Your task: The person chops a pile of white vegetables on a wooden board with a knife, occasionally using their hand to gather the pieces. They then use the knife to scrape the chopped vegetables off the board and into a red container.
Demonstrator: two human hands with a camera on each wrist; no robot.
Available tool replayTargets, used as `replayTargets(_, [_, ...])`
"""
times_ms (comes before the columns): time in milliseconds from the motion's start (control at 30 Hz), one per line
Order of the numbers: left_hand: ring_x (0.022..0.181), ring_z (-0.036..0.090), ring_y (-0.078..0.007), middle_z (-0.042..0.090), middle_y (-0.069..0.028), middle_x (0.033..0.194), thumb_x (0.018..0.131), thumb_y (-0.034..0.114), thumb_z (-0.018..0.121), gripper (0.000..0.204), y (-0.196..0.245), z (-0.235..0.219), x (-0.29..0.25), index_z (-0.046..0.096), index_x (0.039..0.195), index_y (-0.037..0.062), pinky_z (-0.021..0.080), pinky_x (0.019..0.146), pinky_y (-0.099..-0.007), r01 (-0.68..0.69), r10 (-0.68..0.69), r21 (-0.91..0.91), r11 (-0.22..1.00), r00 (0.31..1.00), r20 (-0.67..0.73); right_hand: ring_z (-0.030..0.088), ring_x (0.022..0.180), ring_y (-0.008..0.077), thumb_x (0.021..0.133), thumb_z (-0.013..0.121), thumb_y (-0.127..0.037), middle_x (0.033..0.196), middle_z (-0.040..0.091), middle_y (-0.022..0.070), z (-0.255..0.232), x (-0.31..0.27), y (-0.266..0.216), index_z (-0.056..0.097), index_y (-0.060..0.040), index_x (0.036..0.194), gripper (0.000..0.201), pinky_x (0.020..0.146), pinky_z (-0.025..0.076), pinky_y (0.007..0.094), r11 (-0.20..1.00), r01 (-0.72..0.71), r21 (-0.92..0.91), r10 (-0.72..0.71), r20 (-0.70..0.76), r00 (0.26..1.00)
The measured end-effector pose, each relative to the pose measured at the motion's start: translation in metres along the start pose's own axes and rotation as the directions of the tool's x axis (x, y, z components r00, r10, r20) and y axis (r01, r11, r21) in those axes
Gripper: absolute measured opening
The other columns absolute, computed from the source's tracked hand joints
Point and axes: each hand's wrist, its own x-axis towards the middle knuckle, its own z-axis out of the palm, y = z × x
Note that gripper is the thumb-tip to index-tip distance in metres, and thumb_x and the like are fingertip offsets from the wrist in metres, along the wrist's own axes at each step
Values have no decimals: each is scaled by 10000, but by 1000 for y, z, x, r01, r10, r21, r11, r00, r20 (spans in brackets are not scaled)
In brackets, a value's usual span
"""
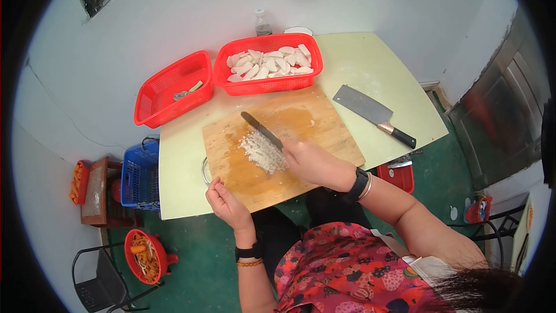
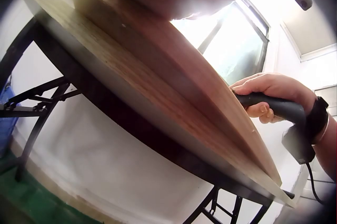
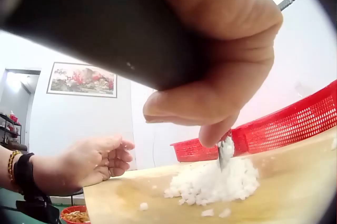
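Note:
My right hand grips the black handle of a kitchen knife, its blade over the chopped white pieces on the wooden cutting board. In the right wrist view the blade stands edge-down in the diced heap, with white bits stuck to it. My left hand is at the board's near left corner, fingers loosely curled and holding nothing. The right wrist view shows that same left hand beside the board edge.
A red basket of sliced white pieces stands behind the board. Left of it is another red basket holding a peeler-like tool. A cleaver lies to the right on the pale table. A metal ring shows at the board's left edge.

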Motion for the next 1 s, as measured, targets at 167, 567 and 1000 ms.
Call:
replayTargets(167, [956, 566, -221, 564, -122, 1025, 1038, 203, 434, 294, 3, 2, 0, 589, 1108, -37, 459, 875, -341, -3, 2, 13, 1000, 1000, 11, 604, 822, 470, 920, 470, -74, 841, 603, 299, 3, -4, 6, 524, 40, 1067, 194, 697, 478, 515, 998, -35, -53, 35, -5, 999])
replayTargets(567, [950, 574, -228, 576, -130, 1032, 1038, 211, 434, 303, 1, 0, 0, 587, 1115, -39, 459, 873, -346, 1, -1, 4, 1000, 1000, 7, 602, 763, 469, 922, 474, -72, 775, 587, 297, -12, -5, -2, 500, 52, 1025, 164, 658, 473, 512, 1000, -30, 5, 30, -20, 999])
replayTargets(1000, [941, 564, -218, 574, -124, 1013, 1038, 207, 436, 297, -3, 1, -2, 588, 1113, -37, 454, 863, -337, -9, 9, -9, 1000, 1000, 1, 611, 772, 469, 930, 479, -94, 782, 595, 304, -5, -5, 18, 502, 40, 1056, 186, 650, 469, 524, 997, -41, -68, 39, -23, 999])
